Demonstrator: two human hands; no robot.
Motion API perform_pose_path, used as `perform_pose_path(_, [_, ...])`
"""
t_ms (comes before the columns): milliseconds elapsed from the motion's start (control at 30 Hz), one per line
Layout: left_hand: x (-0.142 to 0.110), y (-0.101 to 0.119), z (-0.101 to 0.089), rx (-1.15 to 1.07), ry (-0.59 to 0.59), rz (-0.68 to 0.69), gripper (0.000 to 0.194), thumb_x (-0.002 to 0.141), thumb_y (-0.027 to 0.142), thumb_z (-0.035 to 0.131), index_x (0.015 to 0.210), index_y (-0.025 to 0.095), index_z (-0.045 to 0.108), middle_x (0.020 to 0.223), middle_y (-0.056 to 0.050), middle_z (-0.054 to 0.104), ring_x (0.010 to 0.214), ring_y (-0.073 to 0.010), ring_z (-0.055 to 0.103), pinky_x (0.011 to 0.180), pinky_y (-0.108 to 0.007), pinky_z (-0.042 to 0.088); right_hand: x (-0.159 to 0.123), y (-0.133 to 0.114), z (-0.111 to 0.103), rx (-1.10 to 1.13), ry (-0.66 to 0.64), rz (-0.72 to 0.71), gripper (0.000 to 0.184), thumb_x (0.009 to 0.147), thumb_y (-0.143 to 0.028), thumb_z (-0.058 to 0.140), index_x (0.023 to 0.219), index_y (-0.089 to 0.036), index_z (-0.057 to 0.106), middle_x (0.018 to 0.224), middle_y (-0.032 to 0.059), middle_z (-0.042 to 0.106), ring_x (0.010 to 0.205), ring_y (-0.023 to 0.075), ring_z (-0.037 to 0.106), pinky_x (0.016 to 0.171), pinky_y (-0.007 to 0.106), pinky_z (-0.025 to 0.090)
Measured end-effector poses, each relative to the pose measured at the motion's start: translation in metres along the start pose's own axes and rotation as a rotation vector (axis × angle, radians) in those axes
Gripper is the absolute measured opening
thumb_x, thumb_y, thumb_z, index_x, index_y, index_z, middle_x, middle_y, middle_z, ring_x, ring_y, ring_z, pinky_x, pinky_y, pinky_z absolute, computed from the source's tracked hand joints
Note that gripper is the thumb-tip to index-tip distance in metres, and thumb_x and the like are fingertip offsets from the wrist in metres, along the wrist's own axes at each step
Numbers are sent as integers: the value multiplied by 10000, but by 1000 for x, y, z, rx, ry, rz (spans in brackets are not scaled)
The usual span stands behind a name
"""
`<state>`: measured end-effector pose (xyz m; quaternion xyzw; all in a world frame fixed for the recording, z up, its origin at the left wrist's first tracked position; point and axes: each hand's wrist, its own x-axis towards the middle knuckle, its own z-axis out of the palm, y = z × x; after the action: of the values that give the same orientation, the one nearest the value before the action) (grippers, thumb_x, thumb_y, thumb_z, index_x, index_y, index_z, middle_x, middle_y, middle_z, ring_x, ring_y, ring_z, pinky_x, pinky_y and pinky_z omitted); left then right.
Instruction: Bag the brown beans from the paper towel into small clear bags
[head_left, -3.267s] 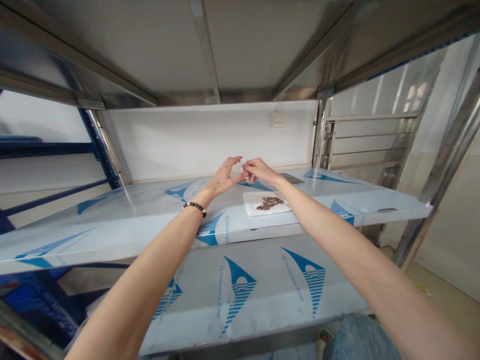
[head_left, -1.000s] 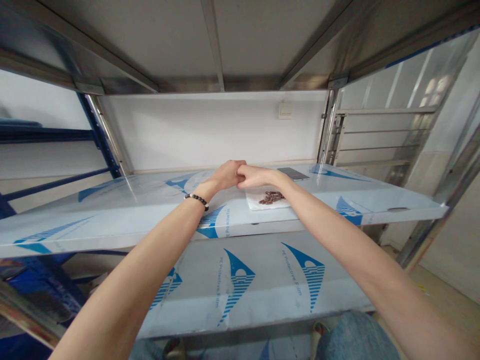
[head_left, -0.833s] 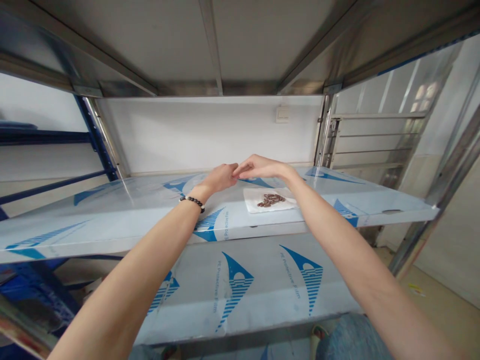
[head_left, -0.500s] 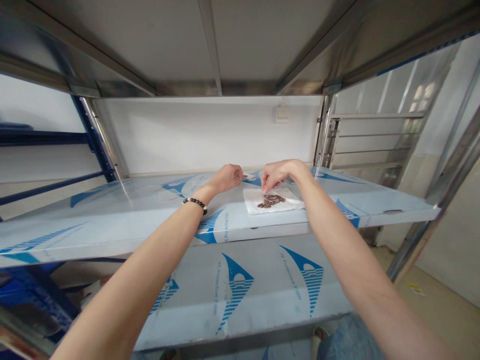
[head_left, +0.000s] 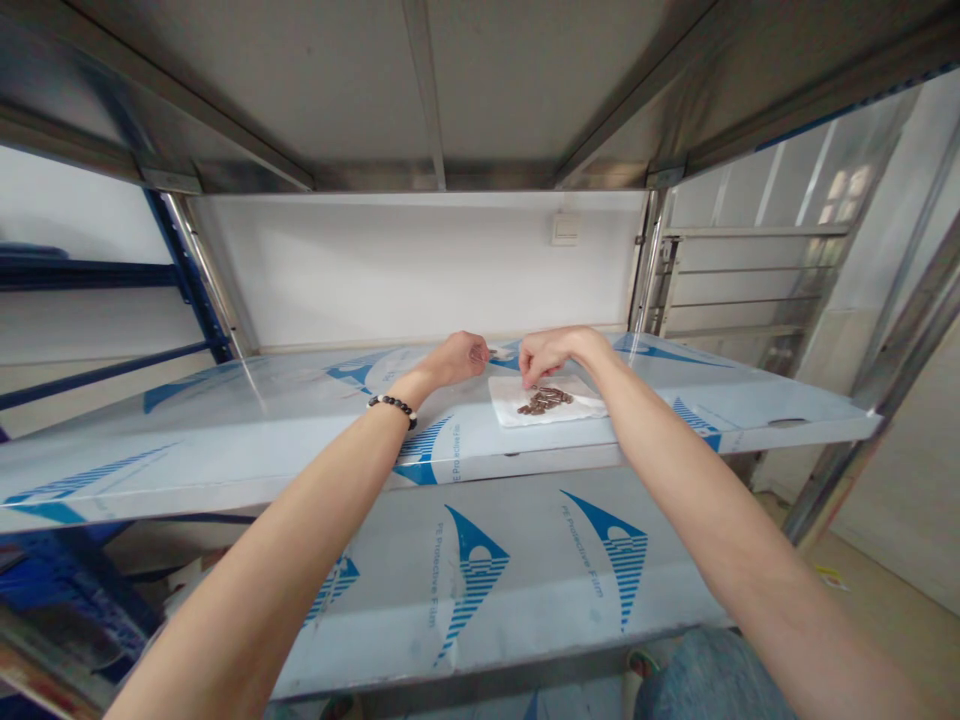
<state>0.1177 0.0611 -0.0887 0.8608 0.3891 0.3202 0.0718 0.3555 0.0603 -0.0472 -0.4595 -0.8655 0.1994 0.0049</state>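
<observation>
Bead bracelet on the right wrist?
No, the dark beaded bracelet is around the left wrist.

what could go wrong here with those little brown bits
The right hand is right at the loose brown pieces, so a slip might scatter them. They lie on a thin white sheet that may slide on the glossy protective film of the steel shelf, and stray pieces could travel across that smooth film toward the front edge.
</observation>
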Motion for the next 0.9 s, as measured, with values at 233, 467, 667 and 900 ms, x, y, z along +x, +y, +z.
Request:
perform_pose_path(233, [-1,2,-2,-18,26,-44,143,737,91,605,815,189,675,805,-45,739,775,-197,660,762,-319,523,7,-23,2,454,567,-386,76,793,-204,770,807,-161,707,662,-5,646,601,118,544,541,246,368])
perform_pose_path(467, [1,6,-2,-255,36,-8,38,762,144,639,732,167,639,684,-5,640,638,-128,549,650,-294,474,10,-39,17,640,568,-480,116,780,-190,809,839,-161,713,738,20,704,688,141,637,585,241,457])
perform_pose_path(667, [1,7,-3,-267,71,-37,34,777,132,668,791,163,669,741,-21,692,691,-134,582,679,-280,499,15,-35,13,620,666,-461,164,739,-198,856,830,-158,726,724,27,716,683,150,653,628,258,498])
perform_pose_path(900, [2,2,-1,-197,59,-8,88,802,91,644,842,131,712,814,-69,732,742,-151,601,749,-315,517,-8,-12,6,334,515,-360,102,775,-207,811,857,-169,764,732,30,718,674,159,628,676,300,512])
